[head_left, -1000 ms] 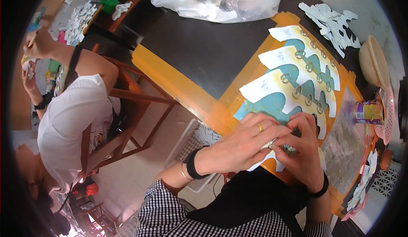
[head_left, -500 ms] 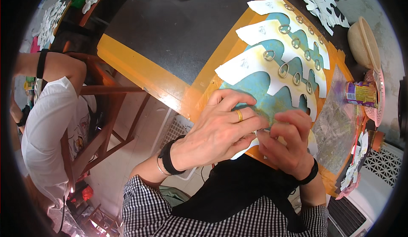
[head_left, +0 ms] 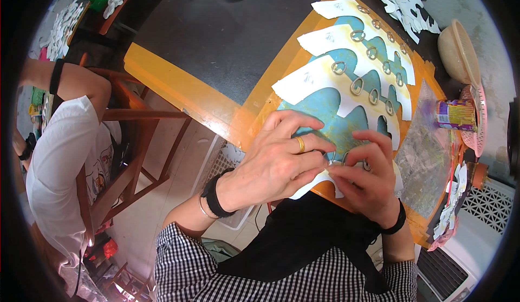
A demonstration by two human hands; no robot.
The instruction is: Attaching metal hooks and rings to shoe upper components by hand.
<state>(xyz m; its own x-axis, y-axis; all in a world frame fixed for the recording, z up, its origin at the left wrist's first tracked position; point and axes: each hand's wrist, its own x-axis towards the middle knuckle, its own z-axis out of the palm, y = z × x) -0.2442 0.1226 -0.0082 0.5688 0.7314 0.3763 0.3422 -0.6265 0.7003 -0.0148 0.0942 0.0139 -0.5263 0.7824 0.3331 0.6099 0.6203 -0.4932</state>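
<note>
In the head view, the counter's dark top point(head_left: 200, 42) is showing broad bands of orange tape point(head_left: 179, 91). A blue-green mat point(head_left: 311, 104) is carrying rows of white strips point(head_left: 306, 80) with metal rings point(head_left: 373, 96) lying along them. Over the nearest white strip point(head_left: 313, 184), at the counter's near edge, the left hand point(head_left: 279, 156) and right hand point(head_left: 368, 174) are curling inward, their fingertips meeting; what they are pinching is too hidden to tell. A beige bowl point(head_left: 457, 53), a purple-and-yellow can point(head_left: 455, 115) and a pink basket point(head_left: 480, 120) are standing along the right. At left, another person in a white top point(head_left: 59, 161) is sitting beyond a pale crate point(head_left: 216, 164) on the floor point(head_left: 151, 215).
</note>
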